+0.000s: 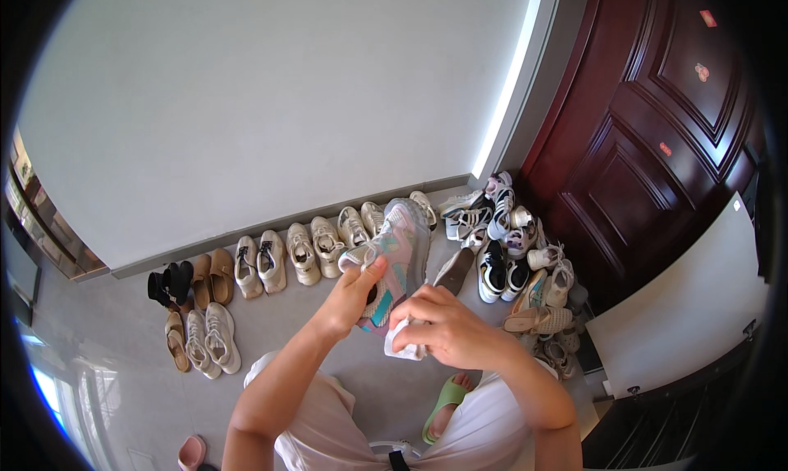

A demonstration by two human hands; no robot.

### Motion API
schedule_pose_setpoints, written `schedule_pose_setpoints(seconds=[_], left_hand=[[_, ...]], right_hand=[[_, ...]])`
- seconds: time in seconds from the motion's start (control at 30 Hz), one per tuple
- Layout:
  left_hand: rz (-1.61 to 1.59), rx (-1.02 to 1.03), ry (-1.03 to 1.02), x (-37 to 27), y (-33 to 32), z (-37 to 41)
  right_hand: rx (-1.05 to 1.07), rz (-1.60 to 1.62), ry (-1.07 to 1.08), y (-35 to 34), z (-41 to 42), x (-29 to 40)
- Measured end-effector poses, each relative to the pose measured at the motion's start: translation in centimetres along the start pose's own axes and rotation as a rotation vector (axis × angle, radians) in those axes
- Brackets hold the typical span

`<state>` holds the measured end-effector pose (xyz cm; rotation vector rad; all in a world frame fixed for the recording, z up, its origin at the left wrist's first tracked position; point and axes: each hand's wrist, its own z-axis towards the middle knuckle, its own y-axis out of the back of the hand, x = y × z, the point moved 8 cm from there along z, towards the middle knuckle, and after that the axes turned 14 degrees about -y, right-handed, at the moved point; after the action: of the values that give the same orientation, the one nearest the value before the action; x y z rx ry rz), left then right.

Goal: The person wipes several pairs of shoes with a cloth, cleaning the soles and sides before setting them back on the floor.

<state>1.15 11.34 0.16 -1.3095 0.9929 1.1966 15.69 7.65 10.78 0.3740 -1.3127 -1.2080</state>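
Note:
My left hand (351,295) grips a pink, white and teal sneaker (397,255) by its ankle opening, the thumb on the upper. The sneaker is held up over the floor, its toe towards the wall and its thick clear sole facing right. My right hand (446,326) is closed around a folded white cloth (406,340) at the heel end of the sneaker. The cloth's contact with the shoe is partly hidden by my fingers.
Pairs of white sneakers (301,254), tan shoes (212,278) and black shoes (170,284) line the wall. Mixed shoes (492,271) crowd the right by a dark red door (646,151). An open white cabinet panel (683,305) stands right. A pink slipper (192,451) lies lower left.

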Motion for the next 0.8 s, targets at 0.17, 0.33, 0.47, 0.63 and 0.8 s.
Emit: schedule_pose_setpoints(seconds=[0.17,0.33,0.47,0.63,0.8], left_hand=[[-0.091,-0.054,-0.03,-0.8,0.1,0.0],[-0.128,-0.076,-0.025,-0.8,-0.1,0.0],[-0.2,-0.113,-0.032,-1.5,-0.2,-0.3],[-0.245,-0.19,-0.023,-0.1,0.8,0.4],[-0.24,-0.201,-0.022,-0.7,0.7,0.5]], right_hand=[[-0.118,0.002,-0.069,1.7,0.2,-2.7],[-0.035,-0.01,-0.004,0.2,0.0,-0.3],[-0.147,0.039,-0.048,2.1,0.1,-2.5],[-0.12,-0.103,0.043,-1.3,-0.3,0.6],[-0.166,0.054,0.043,1.5,-0.5,0.8]])
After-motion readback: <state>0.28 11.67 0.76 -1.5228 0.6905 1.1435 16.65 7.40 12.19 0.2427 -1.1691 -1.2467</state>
